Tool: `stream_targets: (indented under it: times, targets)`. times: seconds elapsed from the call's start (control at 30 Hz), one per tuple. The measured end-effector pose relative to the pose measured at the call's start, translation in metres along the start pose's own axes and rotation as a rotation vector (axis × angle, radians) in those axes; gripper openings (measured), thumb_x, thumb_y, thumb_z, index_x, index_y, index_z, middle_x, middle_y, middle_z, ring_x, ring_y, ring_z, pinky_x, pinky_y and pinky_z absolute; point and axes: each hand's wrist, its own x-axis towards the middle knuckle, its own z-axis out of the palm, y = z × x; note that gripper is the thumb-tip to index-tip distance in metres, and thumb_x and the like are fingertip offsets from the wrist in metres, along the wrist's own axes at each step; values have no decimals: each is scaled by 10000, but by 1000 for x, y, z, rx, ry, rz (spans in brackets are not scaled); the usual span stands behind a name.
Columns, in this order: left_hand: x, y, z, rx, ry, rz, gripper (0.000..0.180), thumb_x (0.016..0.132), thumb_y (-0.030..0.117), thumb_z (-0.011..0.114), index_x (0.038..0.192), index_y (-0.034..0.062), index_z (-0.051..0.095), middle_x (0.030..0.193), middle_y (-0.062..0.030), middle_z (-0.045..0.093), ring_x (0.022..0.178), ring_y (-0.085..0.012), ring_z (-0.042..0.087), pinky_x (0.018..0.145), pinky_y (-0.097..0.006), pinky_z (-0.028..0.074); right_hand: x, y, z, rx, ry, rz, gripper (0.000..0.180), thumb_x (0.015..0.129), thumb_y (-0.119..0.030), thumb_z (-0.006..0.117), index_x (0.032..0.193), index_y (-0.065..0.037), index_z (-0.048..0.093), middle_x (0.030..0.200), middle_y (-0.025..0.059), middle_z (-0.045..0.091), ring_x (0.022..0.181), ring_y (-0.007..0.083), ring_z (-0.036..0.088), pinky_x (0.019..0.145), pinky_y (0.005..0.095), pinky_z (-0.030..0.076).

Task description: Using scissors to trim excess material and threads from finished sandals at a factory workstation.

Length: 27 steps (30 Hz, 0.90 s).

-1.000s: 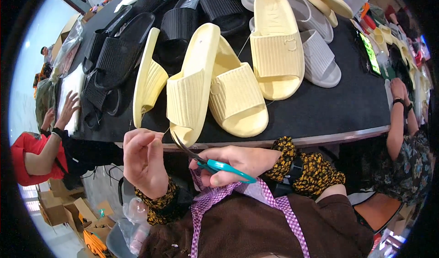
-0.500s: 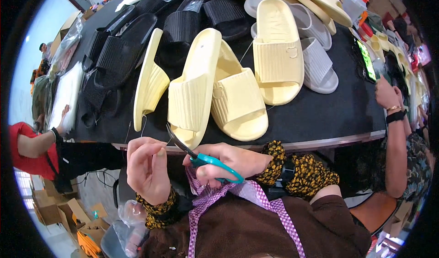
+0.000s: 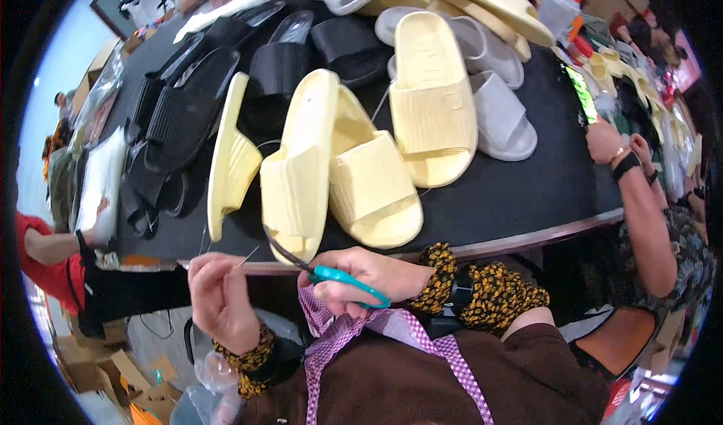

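Observation:
My left hand (image 3: 222,304) is in a pinch at the table's front edge, holding a thin needle-like piece (image 3: 249,255) that sticks out toward the scissors. A fine thread runs by the fingers. In my right hand (image 3: 376,274) are scissors (image 3: 350,285) with teal handles, their dark blades pointing up and left toward a pale yellow slipper (image 3: 290,199). Beside it lie a second yellow slipper (image 3: 376,191) and a third (image 3: 435,108), upper side up. On the left, another yellow slipper (image 3: 233,169) rests on its side.
Black slippers (image 3: 184,112) fill the table's left part. Grey slippers (image 3: 503,116) and more yellow ones (image 3: 504,7) lie at the back and right. A person with a phone (image 3: 578,93) sits at the right; another, in red (image 3: 45,263), is at the left.
The whole view has shifted, with the slippers now lower and further left. My left hand has drawn slightly away from the scissor blades, and the needle-like piece now shows. The scissors stay in my right hand.

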Motion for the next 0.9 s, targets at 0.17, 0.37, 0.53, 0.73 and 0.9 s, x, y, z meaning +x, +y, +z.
stream_targets:
  times: [0.17,0.37,0.53,0.73,0.9]
  targets:
    - [-2,-18,-30,45,116,-43,135,831,-104,514,944,-35,541,899,-100,523,813,-157,516,749,-251,432,-4,1,-5,22,-21,-51,324,907,-215,541,1150,-9,480,731,-1,540,564,43,515,499,180,440]
    - [-2,-28,-58,176,200,84,114,859,-40,523,969,-22,546,867,-98,547,822,-163,525,756,-261,438,-9,-2,-7,37,-19,-80,313,905,-196,551,1159,-30,477,768,-12,535,576,28,500,496,168,423]
    - [0,-33,-98,269,400,91,122,904,-9,497,1008,-36,555,907,-114,565,812,-171,550,776,-284,476,-11,-11,-3,19,12,-72,323,912,-210,540,1172,-29,473,790,-8,542,597,29,505,523,163,419]
    - [-6,-47,-133,354,507,-15,160,890,-21,526,1045,-38,565,976,-98,565,864,-164,569,801,-270,501,-7,-12,-4,66,33,-98,334,911,-160,536,1205,-19,463,801,4,536,675,46,531,570,180,458]
    - [-16,-50,-150,497,381,-129,137,889,-32,514,1017,-23,562,963,-67,546,853,-141,536,767,-235,458,-5,-14,0,14,41,-112,333,919,-156,524,1216,-24,453,794,-5,532,678,36,521,578,174,452]
